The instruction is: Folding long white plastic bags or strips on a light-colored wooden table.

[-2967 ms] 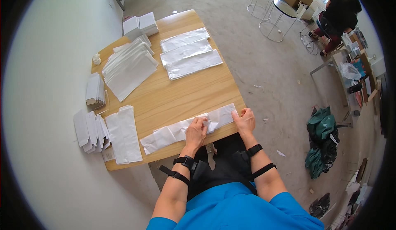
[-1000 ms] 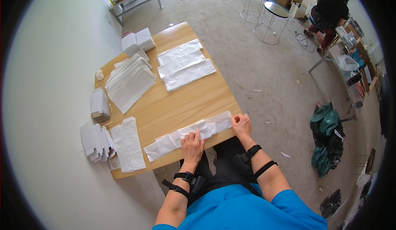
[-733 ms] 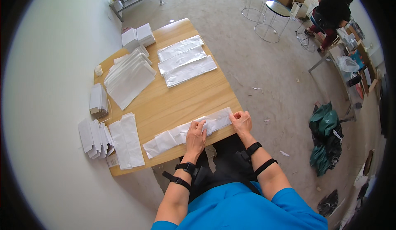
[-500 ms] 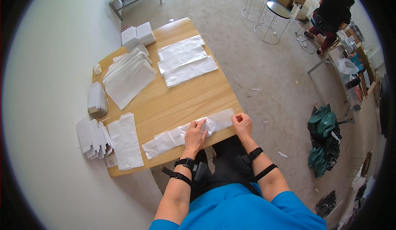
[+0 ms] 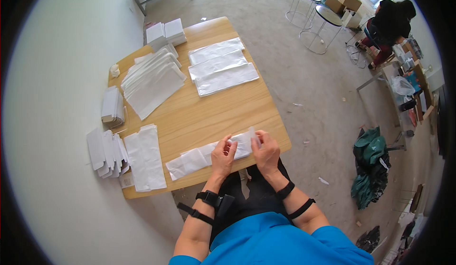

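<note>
Head view: right hand (image 5: 267,155) is pinching the raised 3 o'clock end of folded white strip (image 5: 194,162); left hand (image 5: 222,157) is curling at strip's middle, can't tell if gripping. Strip is lying along wooden counter's (image 5: 213,115) 6 o'clock edge. Flat white sheets (image 5: 144,158) are lying at strip's 9 o'clock, white stack (image 5: 224,70) at 12.

Bare grey floor (image 5: 308,82), white cartons (image 5: 111,103) and a cluttered bench (image 5: 390,70) suggest a workshop.
</note>
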Demonstrator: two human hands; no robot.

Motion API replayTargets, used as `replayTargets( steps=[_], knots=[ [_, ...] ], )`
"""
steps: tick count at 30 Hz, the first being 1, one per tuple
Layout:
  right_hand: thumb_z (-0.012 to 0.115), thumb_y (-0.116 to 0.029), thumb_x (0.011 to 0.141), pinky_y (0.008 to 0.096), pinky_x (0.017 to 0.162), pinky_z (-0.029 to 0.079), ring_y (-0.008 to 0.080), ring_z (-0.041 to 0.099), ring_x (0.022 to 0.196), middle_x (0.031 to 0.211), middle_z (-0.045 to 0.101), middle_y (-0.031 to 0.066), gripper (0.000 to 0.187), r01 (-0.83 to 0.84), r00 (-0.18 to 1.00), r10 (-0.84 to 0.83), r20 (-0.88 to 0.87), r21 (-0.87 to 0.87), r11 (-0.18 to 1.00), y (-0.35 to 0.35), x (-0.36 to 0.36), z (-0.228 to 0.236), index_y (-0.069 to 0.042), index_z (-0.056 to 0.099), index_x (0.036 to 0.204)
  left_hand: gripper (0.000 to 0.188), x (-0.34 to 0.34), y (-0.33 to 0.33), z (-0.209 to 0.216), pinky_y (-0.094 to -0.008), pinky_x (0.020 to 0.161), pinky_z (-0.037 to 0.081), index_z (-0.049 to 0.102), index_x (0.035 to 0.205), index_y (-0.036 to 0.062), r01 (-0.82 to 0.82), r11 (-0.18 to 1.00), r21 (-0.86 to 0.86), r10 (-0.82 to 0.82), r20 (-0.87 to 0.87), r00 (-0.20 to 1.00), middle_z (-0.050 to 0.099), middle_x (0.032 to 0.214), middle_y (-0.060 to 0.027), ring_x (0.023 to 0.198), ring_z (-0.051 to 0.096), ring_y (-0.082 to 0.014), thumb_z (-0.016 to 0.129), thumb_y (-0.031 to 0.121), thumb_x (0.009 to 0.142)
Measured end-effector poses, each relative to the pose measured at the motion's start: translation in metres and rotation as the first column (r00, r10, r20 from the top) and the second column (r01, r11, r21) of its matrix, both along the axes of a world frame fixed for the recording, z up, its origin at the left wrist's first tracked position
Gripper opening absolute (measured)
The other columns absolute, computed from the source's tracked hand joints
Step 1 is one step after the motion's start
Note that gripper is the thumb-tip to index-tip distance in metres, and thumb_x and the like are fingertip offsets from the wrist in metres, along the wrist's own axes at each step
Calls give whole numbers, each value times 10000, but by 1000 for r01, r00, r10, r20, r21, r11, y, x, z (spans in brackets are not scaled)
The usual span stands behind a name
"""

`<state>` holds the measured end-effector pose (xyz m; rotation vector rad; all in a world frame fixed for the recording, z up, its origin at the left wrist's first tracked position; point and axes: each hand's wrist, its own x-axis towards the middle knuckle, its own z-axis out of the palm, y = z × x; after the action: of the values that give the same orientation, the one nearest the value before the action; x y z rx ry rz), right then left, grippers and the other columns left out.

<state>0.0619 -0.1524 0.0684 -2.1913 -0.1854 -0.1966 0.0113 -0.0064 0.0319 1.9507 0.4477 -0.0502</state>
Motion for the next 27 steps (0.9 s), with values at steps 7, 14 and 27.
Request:
replayTargets(
  steps=[7,14,27],
  knots=[
    [660,-133,781,392,734,450,269,610,823,842,639,108,226,-305,922,341,182,-198,931,36,-33,-12,-44,608,982,488,-9,4,0,-243,642,490,438,1274,-24,-421,761,-494,438,-90,895,630,875,-54,726,584,-110,645,147,867],
    [644,-153,822,363,606,462,265,601,661,746,623,124,119,-100,992,104,-76,63,993,11,-26,-23,-34,633,816,392,-12,23,-25,-278,628,511,526,1139,-25,-475,876,-80,480,73,874,642,743,-58,650,605,-133,646,104,788],
    [627,-131,852,314,548,444,183,558,566,667,589,95,134,0,980,15,-199,76,997,-2,-27,-36,-4,621,809,267,-20,17,-2,-386,667,500,668,828,46,-250,877,411,339,-159,927,649,730,-99,711,641,-281,678,306,770]
  ],
)
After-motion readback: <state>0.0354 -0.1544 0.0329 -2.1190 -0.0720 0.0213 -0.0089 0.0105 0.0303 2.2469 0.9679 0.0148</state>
